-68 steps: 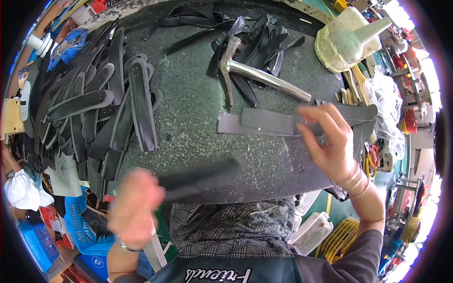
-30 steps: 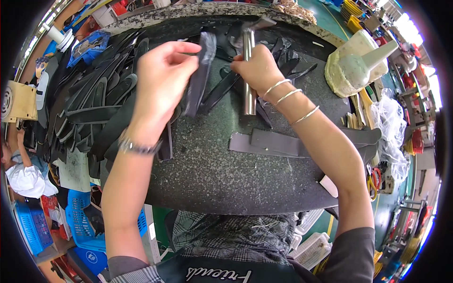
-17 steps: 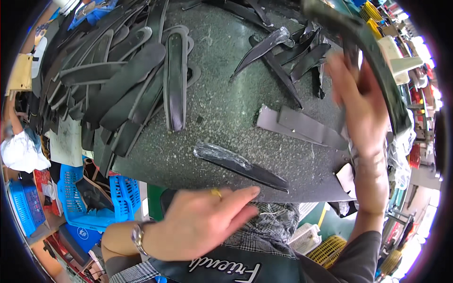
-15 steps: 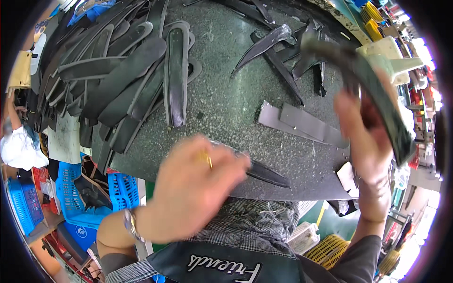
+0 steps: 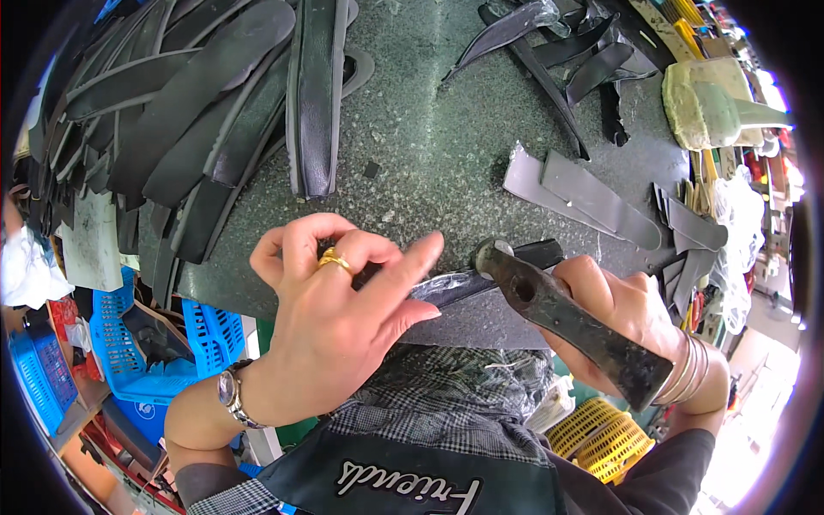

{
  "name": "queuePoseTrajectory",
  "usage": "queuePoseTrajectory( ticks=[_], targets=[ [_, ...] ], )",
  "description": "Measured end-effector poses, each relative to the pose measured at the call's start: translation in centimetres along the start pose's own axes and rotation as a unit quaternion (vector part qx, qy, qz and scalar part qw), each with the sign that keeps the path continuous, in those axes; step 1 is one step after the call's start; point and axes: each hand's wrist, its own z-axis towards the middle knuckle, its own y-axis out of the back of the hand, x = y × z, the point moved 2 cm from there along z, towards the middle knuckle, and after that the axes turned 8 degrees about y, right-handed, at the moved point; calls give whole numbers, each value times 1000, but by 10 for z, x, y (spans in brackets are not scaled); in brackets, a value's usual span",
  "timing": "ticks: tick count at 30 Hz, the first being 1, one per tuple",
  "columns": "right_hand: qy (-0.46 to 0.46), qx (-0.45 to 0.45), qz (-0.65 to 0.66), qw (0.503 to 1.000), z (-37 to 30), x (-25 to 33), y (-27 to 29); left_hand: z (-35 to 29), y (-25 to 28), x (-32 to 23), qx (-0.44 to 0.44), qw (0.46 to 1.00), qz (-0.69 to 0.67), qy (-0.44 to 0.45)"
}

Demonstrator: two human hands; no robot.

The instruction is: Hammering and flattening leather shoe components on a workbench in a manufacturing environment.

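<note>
A narrow black leather-like strip (image 5: 468, 288) lies near the front edge of the worktable, with a shiny, crinkled part close to my left hand. My left hand (image 5: 330, 318) is over the strip's left end, index finger and thumb stretched apart and the other fingers bent. Whether its fingertips touch the strip I cannot tell. In my right hand (image 5: 614, 313) is a hammer (image 5: 592, 333) with a dark, worn metal head. Its round face is down at the strip's right part. The hammer's handle is hidden by the head and my fingers.
A large heap of black strips (image 5: 215, 94) covers the table's left side. Two grey strips (image 5: 592, 197) lie right of centre, with twisted black pieces (image 5: 592, 69) behind. A crusted pale container (image 5: 699, 107) stands at the right edge. Blue baskets (image 5: 129, 343) stand lower left, yellow baskets (image 5: 601, 438) below right.
My right hand has brought the hammer down from a raised place at the right onto the strip. My left hand's index finger and thumb have spread. The whole view has shifted slightly.
</note>
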Motion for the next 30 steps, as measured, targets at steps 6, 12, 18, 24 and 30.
queuePoseTrajectory(
  ticks=[6,12,18,24,30],
  targets=[
    [-60,-26,82,995,12,5,21,-7,-7,2,-58,988,74,-124],
    [-95,26,63,993,22,18,23,-11,-7,0,-70,981,116,-139],
    [39,7,-120,992,20,18,1,-11,0,15,-16,996,20,-81],
    [80,7,-74,994,29,18,3,-17,6,8,-39,989,91,-108],
    [72,-22,-51,996,34,24,6,-19,7,25,-1,999,-29,-41]
  ],
)
